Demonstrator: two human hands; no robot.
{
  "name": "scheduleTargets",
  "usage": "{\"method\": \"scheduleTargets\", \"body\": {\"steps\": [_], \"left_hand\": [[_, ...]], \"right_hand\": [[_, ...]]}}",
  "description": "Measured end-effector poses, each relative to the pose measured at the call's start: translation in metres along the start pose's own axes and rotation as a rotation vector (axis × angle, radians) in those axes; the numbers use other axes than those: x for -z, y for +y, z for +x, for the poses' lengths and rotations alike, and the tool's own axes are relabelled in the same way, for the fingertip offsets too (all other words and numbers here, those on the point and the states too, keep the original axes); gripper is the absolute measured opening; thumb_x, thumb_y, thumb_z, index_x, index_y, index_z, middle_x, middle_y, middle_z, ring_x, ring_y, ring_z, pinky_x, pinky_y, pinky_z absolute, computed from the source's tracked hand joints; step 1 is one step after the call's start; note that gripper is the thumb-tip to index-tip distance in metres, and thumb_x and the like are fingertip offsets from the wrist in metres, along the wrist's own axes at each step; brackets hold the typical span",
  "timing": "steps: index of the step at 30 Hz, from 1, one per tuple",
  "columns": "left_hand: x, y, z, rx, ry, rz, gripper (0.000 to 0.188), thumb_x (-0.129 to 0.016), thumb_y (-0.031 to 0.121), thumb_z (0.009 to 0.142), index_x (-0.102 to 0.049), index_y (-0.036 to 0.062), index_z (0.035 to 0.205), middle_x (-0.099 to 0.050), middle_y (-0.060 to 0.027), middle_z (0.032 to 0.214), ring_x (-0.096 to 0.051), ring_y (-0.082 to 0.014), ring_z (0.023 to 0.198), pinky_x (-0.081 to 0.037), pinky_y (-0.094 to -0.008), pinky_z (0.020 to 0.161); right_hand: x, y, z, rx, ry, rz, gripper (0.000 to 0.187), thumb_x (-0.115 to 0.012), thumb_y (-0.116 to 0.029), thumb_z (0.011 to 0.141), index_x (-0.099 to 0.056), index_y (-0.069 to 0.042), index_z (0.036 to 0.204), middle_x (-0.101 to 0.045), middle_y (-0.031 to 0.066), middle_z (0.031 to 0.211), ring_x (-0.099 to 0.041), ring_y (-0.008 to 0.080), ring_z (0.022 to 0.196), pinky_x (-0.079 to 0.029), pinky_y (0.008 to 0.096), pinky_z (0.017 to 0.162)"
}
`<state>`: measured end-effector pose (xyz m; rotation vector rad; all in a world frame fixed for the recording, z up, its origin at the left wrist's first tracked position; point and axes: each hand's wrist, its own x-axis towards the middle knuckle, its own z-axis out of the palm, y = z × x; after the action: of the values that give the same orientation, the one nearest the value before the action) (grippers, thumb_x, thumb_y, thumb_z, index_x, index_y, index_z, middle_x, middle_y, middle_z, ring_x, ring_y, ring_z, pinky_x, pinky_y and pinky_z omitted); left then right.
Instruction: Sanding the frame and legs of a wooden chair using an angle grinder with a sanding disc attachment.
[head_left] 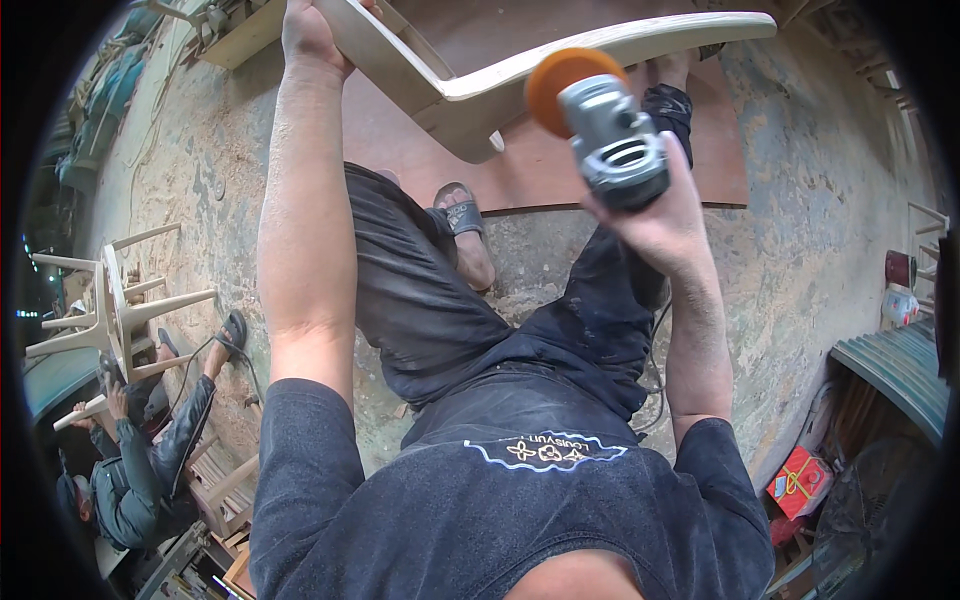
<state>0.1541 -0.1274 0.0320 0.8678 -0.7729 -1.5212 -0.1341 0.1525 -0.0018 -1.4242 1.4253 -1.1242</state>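
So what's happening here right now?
A seated person's left hand grips a pale, angled wooden piece. The right hand holds a grey power tool, its orange disc overlapping the wood's curved arm in view; contact is unclear. Off to the left, a co-worker handles a pale wooden part.

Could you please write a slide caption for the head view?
Head view: the left hand grips a wooden piece while the right hand holds a grinder with an orange disc.
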Motion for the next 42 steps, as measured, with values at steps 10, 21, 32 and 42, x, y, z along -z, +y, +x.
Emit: {"method": "scheduleTargets", "body": {"steps": [10,21,32,42], "left_hand": [[0.019,0.0,0.015,0.543,-0.523,-0.691,0.059,-0.04,0.065,0.101,-0.058,0.0103,0.114,-0.058,-0.0054,0.077,-0.064,-0.0236,0.063,-0.057,-0.039,0.059],[0.015,-0.002,-0.001,0.005,-0.075,0.103,0.054,-0.04,0.042,0.104,-0.036,-0.004,0.132,-0.053,-0.0176,0.1,-0.057,-0.027,0.085,-0.052,-0.0435,0.081],[0.006,-0.004,-0.01,-0.031,-0.057,0.116,0.059,-0.04,0.044,0.105,-0.031,-0.0031,0.14,-0.052,-0.0167,0.099,-0.058,-0.0264,0.082,-0.054,-0.0442,0.078],[-0.001,-0.006,0.004,0.011,-0.016,0.111,0.06,-0.036,0.049,0.105,-0.042,-0.0071,0.125,-0.056,-0.0156,0.092,-0.057,-0.0279,0.078,-0.054,-0.044,0.077]], "right_hand": [[-0.028,-0.024,0.004,-0.067,-0.147,-0.127,0.063,-0.092,-0.021,0.073,-0.047,-0.003,0.114,-0.069,0.0137,0.104,-0.071,0.0223,0.101,-0.057,0.0364,0.086],[0.02,-0.021,0.006,-0.103,-0.067,-0.12,0.062,-0.091,-0.016,0.074,-0.05,-0.003,0.119,-0.066,0.0097,0.111,-0.066,0.0171,0.105,-0.054,0.0334,0.089],[0.095,0.002,0.009,-0.105,0.265,0.034,0.056,-0.09,-0.021,0.077,-0.057,-0.004,0.12,-0.067,0.0066,0.108,-0.065,0.0164,0.1,-0.056,0.0324,0.088],[-0.016,-0.008,0.005,0.034,-0.12,-0.148,0.06,-0.09,-0.021,0.073,-0.047,-0.002,0.111,-0.071,0.0204,0.098,-0.073,0.035,0.097,-0.058,0.0417,0.08]]}}
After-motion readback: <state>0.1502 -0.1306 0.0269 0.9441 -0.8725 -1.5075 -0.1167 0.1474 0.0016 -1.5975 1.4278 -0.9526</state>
